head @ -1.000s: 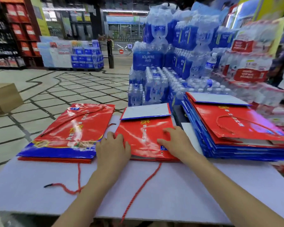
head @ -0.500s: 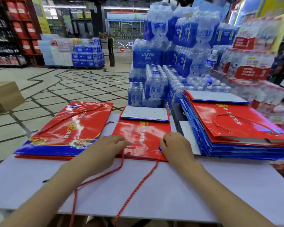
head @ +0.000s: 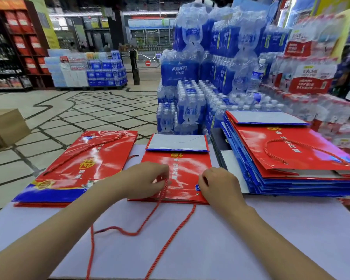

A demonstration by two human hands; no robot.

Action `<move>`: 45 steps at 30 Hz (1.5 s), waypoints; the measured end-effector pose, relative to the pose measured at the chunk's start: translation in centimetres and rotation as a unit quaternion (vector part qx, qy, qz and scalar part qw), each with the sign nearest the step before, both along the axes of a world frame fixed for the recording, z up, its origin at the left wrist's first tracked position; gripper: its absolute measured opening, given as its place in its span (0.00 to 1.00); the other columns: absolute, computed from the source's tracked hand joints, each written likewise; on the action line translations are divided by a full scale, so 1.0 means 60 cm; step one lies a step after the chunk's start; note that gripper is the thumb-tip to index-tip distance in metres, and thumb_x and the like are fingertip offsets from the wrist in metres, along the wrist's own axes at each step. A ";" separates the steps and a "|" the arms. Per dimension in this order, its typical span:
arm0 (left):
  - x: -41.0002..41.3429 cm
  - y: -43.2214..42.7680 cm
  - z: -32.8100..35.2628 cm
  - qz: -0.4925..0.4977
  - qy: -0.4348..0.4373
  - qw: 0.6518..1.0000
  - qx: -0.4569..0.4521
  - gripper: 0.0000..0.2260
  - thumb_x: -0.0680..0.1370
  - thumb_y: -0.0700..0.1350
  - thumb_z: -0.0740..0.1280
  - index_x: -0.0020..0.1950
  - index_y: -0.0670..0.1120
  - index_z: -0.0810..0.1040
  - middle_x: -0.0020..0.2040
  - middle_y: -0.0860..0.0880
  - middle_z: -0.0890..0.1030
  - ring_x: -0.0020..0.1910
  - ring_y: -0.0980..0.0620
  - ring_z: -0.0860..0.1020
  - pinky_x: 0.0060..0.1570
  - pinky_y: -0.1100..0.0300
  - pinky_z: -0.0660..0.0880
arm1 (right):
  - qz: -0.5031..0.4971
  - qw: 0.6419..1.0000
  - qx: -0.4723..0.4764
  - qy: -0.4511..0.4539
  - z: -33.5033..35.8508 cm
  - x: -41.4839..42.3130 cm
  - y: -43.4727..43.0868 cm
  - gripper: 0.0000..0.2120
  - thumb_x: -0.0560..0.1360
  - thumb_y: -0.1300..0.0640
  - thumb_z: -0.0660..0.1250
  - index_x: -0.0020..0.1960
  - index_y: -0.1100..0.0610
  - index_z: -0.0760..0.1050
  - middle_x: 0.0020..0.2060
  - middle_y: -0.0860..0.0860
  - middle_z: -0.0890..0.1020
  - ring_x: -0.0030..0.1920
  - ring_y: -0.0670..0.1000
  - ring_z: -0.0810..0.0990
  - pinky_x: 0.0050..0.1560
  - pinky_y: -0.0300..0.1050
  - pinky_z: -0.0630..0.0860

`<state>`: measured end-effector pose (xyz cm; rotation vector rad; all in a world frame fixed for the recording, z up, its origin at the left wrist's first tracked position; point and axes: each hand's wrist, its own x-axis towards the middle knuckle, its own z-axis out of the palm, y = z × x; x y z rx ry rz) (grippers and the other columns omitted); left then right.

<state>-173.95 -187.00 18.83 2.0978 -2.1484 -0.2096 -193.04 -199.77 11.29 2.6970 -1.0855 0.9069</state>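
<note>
A: Where's the red cord point(head: 150, 217) rn?
B: Left hand point(head: 148, 178) pinches it betw. thumb & fingers, over the near-left part of the flat red bag point(head: 182, 168). From there it drops off the bag's near edge & loops over the white table point(head: 210, 249) in front of the bag. A 2nd strand leaves that edge below the eyelet point(head: 197, 194).
A: Right hand?
B: Right hand point(head: 220, 184) sits on the bag's near-right corner, fingers bent, just beside the eyelet. Can't tell if it's pinching the edge or only pressing.
A: Bag itself?
B: Lying flat, base flap folded over at its far end.
A: Around it?
B: Left of the bag: low pile of bags point(head: 83, 164), cord handle on top. Right of it: taller stack of bags point(head: 291, 158). Behind it: water packs point(head: 190, 77).
</note>
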 end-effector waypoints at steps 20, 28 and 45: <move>0.035 -0.127 -0.078 0.152 0.194 0.968 -0.053 0.09 0.70 0.45 0.73 0.45 0.58 0.78 0.46 0.54 0.80 0.44 0.55 0.79 0.49 0.54 0.77 | 0.084 0.979 0.184 -0.007 0.021 -0.023 0.004 0.15 0.74 0.37 0.67 0.44 0.48 0.79 0.44 0.43 0.79 0.49 0.46 0.73 0.57 0.46 0.68; 0.010 -0.103 -0.092 -0.054 0.132 0.987 -0.071 0.04 0.75 0.51 0.71 0.48 0.57 0.82 0.49 0.58 0.76 0.51 0.61 0.72 0.51 0.66 0.69 | 0.068 0.982 0.174 0.001 0.013 -0.015 0.002 0.15 0.74 0.36 0.66 0.41 0.46 0.77 0.41 0.42 0.77 0.46 0.44 0.72 0.52 0.44 0.66; 0.021 -0.107 -0.094 0.127 0.068 0.985 -0.090 0.08 0.71 0.51 0.67 0.39 0.52 0.69 0.40 0.53 0.73 0.41 0.53 0.71 0.45 0.53 0.73 | 0.074 0.970 0.226 -0.050 0.027 -0.015 0.025 0.05 0.78 0.47 0.64 0.53 0.43 0.76 0.47 0.41 0.77 0.49 0.42 0.74 0.57 0.43 0.63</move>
